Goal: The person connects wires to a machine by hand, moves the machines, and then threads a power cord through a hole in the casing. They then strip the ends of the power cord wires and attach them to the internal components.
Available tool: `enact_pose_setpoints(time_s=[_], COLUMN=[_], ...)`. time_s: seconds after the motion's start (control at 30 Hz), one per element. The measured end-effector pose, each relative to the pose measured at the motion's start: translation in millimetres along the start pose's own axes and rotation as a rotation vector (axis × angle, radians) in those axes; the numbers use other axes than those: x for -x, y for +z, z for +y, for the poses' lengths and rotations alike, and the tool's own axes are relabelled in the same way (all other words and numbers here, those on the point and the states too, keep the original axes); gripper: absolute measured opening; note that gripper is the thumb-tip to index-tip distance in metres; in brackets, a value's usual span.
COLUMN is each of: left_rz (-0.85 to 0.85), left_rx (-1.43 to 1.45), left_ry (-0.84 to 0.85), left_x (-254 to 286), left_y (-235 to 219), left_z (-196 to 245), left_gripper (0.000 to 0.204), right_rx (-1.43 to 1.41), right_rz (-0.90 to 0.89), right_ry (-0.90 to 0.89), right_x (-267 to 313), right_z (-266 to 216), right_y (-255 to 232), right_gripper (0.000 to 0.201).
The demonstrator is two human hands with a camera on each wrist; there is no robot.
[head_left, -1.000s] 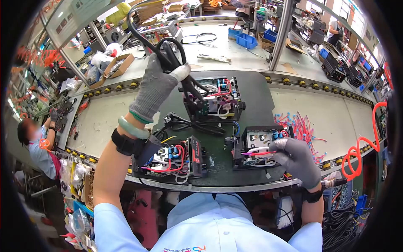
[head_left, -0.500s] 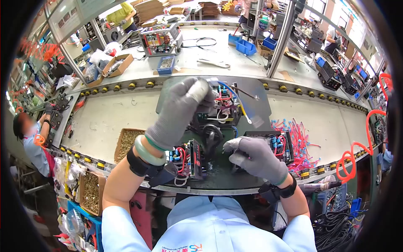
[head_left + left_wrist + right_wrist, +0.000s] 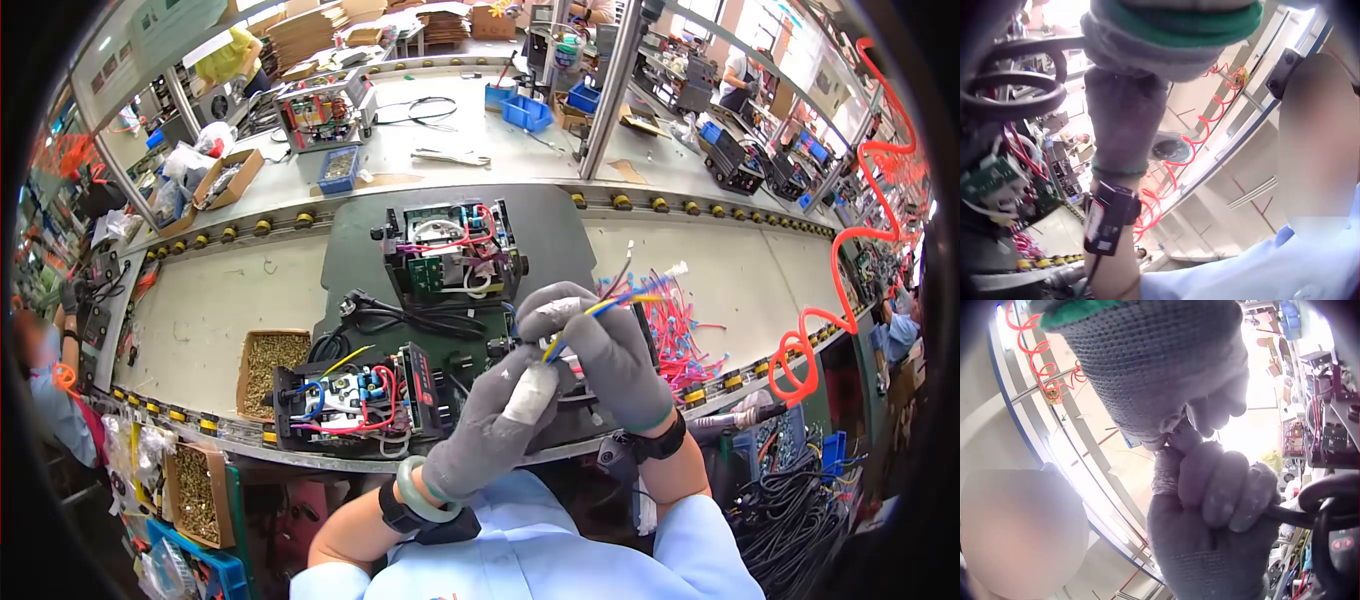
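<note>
My left hand [image 3: 497, 418] is curled tight just in front of my chest, clamped on a black cable [image 3: 1310, 512] and, from above, seemingly on the low end of the wire bundle [image 3: 590, 308]. My right hand [image 3: 600, 345] touches it, fingers folded round the same bundle, whose blue and yellow leads fan up and to the right past my knuckles. I judge I hold both hands close so the wires stay taut between two grips.

On the surface [image 3: 220, 300] to my left lies a box of small brass parts [image 3: 270, 360], then a near open unit [image 3: 355, 400] with red and blue wiring. A second unit [image 3: 452, 250] sits farther off on the dark mat [image 3: 560, 225], a coiled power cord [image 3: 400, 315] between them. To the right lies a heap of pink and blue leads [image 3: 690, 330].

Only the head view shows the bundle's colours. The right wrist view shows my left fist gripping the black cable with its loop beside it; the left wrist view shows a black loop [image 3: 1010, 94] and my right wrist strap [image 3: 1107, 219].
</note>
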State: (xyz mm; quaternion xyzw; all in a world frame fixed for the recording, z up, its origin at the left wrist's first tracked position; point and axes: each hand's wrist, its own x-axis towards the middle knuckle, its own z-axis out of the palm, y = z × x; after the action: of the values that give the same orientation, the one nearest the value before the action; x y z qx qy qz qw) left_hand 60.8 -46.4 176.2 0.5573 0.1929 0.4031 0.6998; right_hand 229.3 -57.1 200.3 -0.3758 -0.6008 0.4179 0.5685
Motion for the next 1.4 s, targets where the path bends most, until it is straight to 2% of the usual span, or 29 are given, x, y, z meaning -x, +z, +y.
enact_pose_setpoints(time_s=[0.07, 0.1, 0.13, 0.17, 0.23, 0.3, 0.37, 0.4, 0.43, 0.5, 0.57, 0.63, 0.7, 0.73, 0.8, 0.83, 0.9, 0.93, 0.97, 1.03, 1.1, 1.17, 1.2, 1.23, 1.3, 1.37, 1.4], left_rz=[-0.082, -0.094, -0.096, -0.095, -0.086, -0.044, -0.058, -0.049, -0.042, -0.001, -0.004, 0.006, 0.113, 0.110, 0.258, 0.253, 0.270, 0.246, 0.247, 0.196, 0.151, 0.038, -0.056, -0.059, -0.165, -0.187, -0.122], left_rx=[0.155, 0.152, 0.166, 0.179, 0.199, 0.220, 0.205, 0.233, 0.260, 0.167, 0.134, 0.057, 0.140, 0.138, 0.284, 0.281, 0.280, 0.299, 0.299, 0.175, 0.224, 0.242, 0.260, 0.264, 0.286, 0.332, 0.280], left_ry=[-0.140, -0.143, -0.204, -0.266, -0.294, -0.352, -0.325, -0.277, -0.229, -0.255, -0.182, -0.156, -0.245, -0.240, -0.322, -0.318, -0.287, -0.265, -0.269, -0.259, -0.276, -0.379, -0.399, -0.400, -0.430, -0.432, -0.394], left_x=[11.4, 18.3, 24.3, 26.0, 25.2, 26.2, 24.8, 24.1, 22.8, 18.3, 12.2, 9.4, 6.9, 3.6, -3.5, -3.4, 0.6, 2.7, 5.7, 11.8, 13.7, 15.2, 11.5, 7.4, 0.8, -0.2, 2.5], left_y=[-2.7, -6.2, -11.8, -15.6, -20.4, -25.9, -37.0, -42.2, -46.6, -45.7, -43.2, -41.3, -39.7, -35.2, -26.5, -26.8, -29.2, -33.0, -34.2, -34.8, -37.5, -35.1, -36.0, -35.9, -34.8, -35.4, -35.4], left_z=[-9.1, -13.6, -17.3, -16.6, -7.1, 1.6, -0.9, 0.1, 3.5, 18.4, 23.1, 23.6, 21.3, 21.8, 25.1, 24.0, 17.2, 15.1, 15.1, 14.3, 13.9, 25.2, 34.9, 43.5, 55.5, 54.7, 53.7], left_gripper=[0.029, 0.029, 0.029, 0.029, 0.027, 0.023, 0.023, 0.023, 0.024, 0.030, 0.029, 0.035, 0.043, 0.043, 0.049, 0.049, 0.048, 0.044, 0.044, 0.041, 0.038, 0.036, 0.034, 0.034, 0.034, 0.030, 0.027], right_rx=[-0.027, -0.054, 0.128, 0.130, -0.147, -0.210, -0.321, -0.303, -0.317, -0.236, -0.155, -0.183, -0.229, -0.237, -0.208, -0.207, -0.279, -0.368, -0.369, -0.561, -0.603, -0.701, -0.644, -0.640, -0.596, -0.607, -0.511], right_rz=[0.037, 0.063, 0.194, 0.209, 0.296, 0.332, 0.295, 0.217, 0.215, 0.085, -0.126, -0.192, -0.163, -0.088, 0.025, 0.027, 0.245, 0.341, 0.343, 0.386, 0.429, 0.384, 0.331, 0.334, 0.169, 0.104, 0.091], right_ry=[0.072, 0.137, -0.036, -0.043, 0.139, 0.153, 0.227, 0.265, 0.247, 0.237, 0.244, 0.199, 0.190, 0.193, 0.147, 0.140, 0.240, 0.222, 0.225, 0.120, 0.146, 0.217, 0.250, 0.252, 0.287, 0.305, 0.247], right_x=[0.4, -1.7, -5.7, -6.6, -6.1, -10.2, -16.2, -17.8, -20.3, -22.5, -21.6, -18.1, -16.5, -15.4, -16.3, -16.1, -15.6, -16.9, -17.5, -16.8, -16.3, -14.4, -12.8, -11.3, -9.0, -8.4, -9.5], right_z=[-3.6, -5.7, 4.0, 10.1, 17.3, 14.4, 8.5, 8.4, 3.3, -14.5, 0.3, 18.1, 18.8, 21.7, 29.2, 26.6, 13.9, 21.0, 22.5, 22.9, 24.3, 23.7, 23.1, 19.0, 3.1, -4.7, -4.8], right_y=[-2.7, -4.7, -7.8, -10.9, -12.4, -4.8, 1.2, -2.6, 1.1, 11.9, 21.0, 26.9, 31.7, 34.7, 38.1, 38.1, 38.8, 30.5, 21.6, 6.8, 13.3, 14.5, 12.1, 13.2, 19.5, 21.9, 25.7], right_gripper=[0.042, 0.043, 0.043, 0.043, 0.042, 0.040, 0.042, 0.039, 0.039, 0.033, 0.038, 0.039, 0.034, 0.028, 0.017, 0.017, 0.016, 0.014, 0.014, 0.019, 0.024, 0.023, 0.025, 0.025, 0.028, 0.033, 0.033])
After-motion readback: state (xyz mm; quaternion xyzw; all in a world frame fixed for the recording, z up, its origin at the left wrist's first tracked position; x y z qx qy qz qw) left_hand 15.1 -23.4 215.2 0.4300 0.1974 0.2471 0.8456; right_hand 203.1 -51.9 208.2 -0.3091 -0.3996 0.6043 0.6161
